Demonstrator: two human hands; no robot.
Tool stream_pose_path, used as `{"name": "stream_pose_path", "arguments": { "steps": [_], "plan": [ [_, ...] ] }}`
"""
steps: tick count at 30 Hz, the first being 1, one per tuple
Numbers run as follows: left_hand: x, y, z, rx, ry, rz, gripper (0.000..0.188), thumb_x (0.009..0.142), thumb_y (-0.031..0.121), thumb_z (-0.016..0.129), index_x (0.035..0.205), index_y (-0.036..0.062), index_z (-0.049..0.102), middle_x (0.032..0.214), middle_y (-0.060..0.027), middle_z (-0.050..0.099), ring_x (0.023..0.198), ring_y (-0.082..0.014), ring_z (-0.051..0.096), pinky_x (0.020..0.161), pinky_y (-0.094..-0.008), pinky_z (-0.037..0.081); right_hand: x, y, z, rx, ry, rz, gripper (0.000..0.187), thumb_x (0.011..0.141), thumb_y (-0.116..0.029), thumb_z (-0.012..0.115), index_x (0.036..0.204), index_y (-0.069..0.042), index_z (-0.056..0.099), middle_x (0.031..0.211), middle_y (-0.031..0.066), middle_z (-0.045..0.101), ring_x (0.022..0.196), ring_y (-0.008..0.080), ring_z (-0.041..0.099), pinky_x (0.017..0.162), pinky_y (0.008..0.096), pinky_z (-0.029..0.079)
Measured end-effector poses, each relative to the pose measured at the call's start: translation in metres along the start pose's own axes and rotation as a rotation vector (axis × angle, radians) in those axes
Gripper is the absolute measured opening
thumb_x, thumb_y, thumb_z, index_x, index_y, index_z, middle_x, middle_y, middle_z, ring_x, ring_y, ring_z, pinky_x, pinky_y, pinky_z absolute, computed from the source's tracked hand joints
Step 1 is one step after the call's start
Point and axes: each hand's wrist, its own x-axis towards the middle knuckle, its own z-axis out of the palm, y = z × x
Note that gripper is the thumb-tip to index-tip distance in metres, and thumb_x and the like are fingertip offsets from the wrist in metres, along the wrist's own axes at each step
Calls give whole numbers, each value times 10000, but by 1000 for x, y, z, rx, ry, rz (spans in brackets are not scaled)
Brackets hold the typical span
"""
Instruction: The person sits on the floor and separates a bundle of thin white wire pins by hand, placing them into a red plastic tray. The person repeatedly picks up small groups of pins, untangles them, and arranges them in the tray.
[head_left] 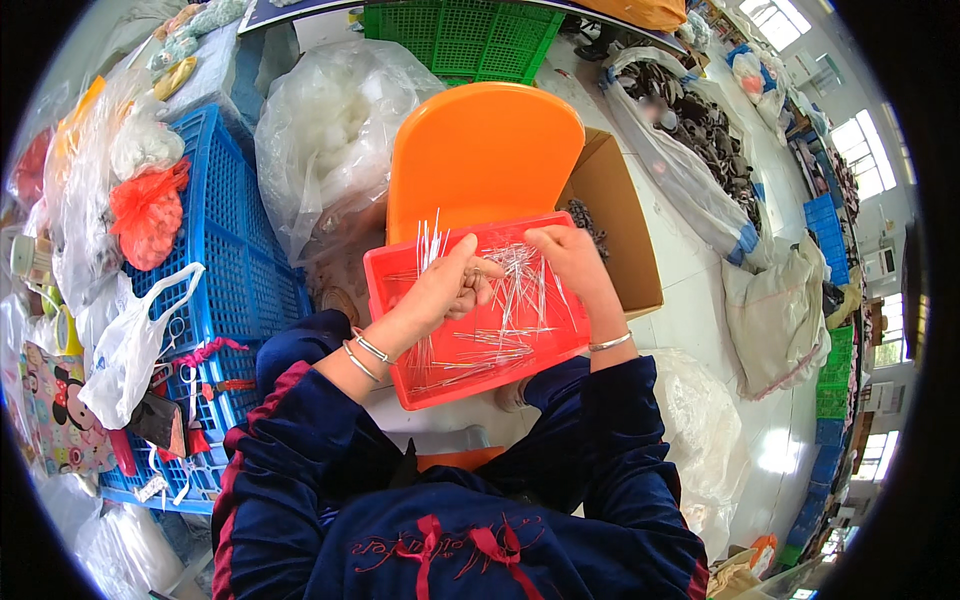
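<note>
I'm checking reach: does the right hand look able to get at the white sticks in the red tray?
Likely yes: the right hand is over the tray, with nothing visibly blocking the white sticks.

Near the red tray's far-left corner, the left hand hid the lower ends of upright white strands, too fine for their material to be told. The right hand covered part of the far edge. Beyond, that edge hid the orange backrest's bottom; the view's top cut off a green crate.
</note>
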Motion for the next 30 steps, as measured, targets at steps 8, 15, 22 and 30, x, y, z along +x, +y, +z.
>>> {"name": "stream_pose_path", "arguments": {
  "steps": [8,15,22,30],
  "plan": [
    [4,5,1,-160,-117,-69,664,977,605,196,1063,56,558,753,-31,558,451,-56,261,412,-205,190,-20,-26,23,236,-247,-70,209,906,-193,620,879,12,649,719,45,632,674,83,559,601,251,440],
    [5,0,0,-86,-94,11,429,1023,379,319,1034,37,578,787,-58,603,500,-83,375,447,-210,295,-19,-33,30,312,-180,-87,246,935,-163,570,733,-22,574,607,-15,542,571,49,487,509,240,382],
    [-1,2,8,48,-163,39,355,1012,267,405,1030,-11,625,806,-70,653,607,-106,523,589,-232,431,-15,-26,31,514,83,15,280,961,-169,541,712,-43,517,607,-84,412,556,8,353,466,224,301],
    [-2,5,24,266,-240,112,419,1010,317,395,924,7,665,744,-50,649,626,-103,559,615,-239,445,-9,-19,53,574,205,-85,296,979,-165,511,697,-81,485,586,-65,418,520,12,341,457,203,276]
  ]
}}
